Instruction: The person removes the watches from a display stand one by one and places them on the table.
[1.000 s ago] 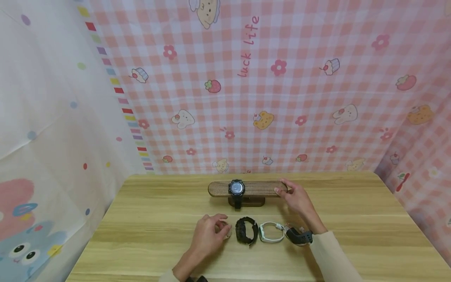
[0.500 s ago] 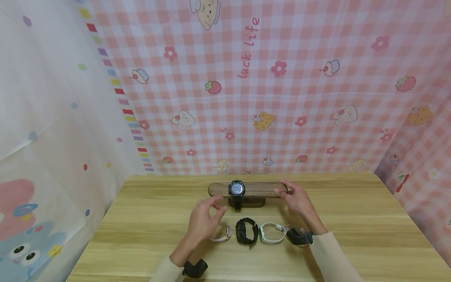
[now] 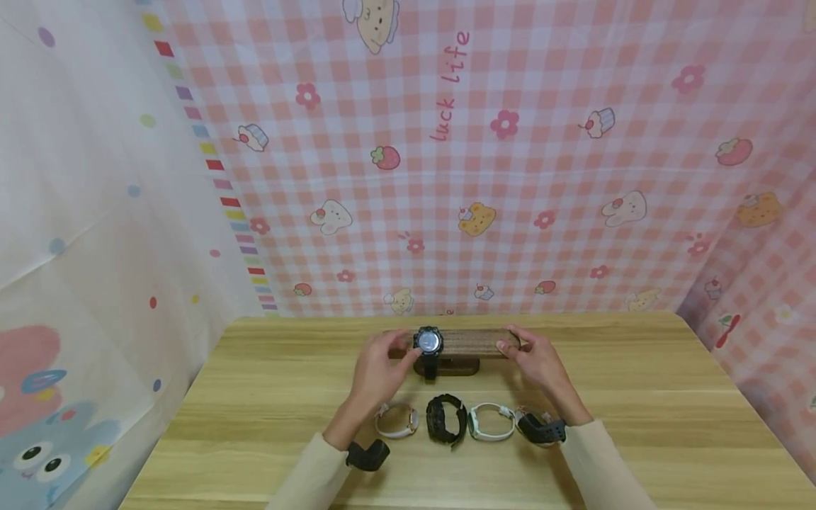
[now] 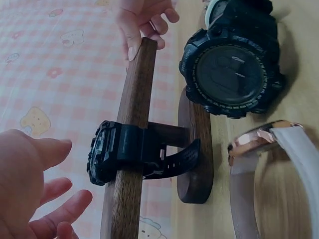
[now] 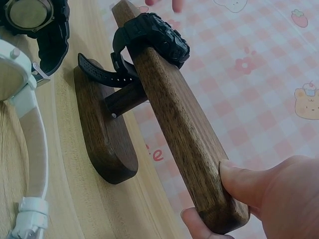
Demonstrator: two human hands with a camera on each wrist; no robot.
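Note:
A dark wooden watch stand [image 3: 472, 343] stands toward the back of the table, its long bar on a short post above an oval base [image 5: 107, 129]. One black digital watch [image 3: 429, 341] is strapped around the bar left of its middle, the strap tail [image 4: 177, 162] hanging loose. My right hand [image 3: 538, 363] grips the bar's right end between thumb and fingers. Beside the strapped watch is my left hand [image 3: 376, 368], its fingers spread and holding nothing; in the left wrist view a gap shows between its thumb [image 4: 52, 149] and the watch.
In front of the stand lie a white-strapped watch with a rose-gold case [image 3: 397, 421], a second black watch [image 3: 446, 419] and a white watch [image 3: 491, 421]. Another watch [image 3: 524, 413] is partly hidden by my right wrist camera. A pink checked cloth [image 3: 542, 177] hangs behind the table.
My left hand has gone from the white-strapped watch at the front up to the watch on the stand, uncovering the white-strapped one. The right hand keeps its hold on the bar.

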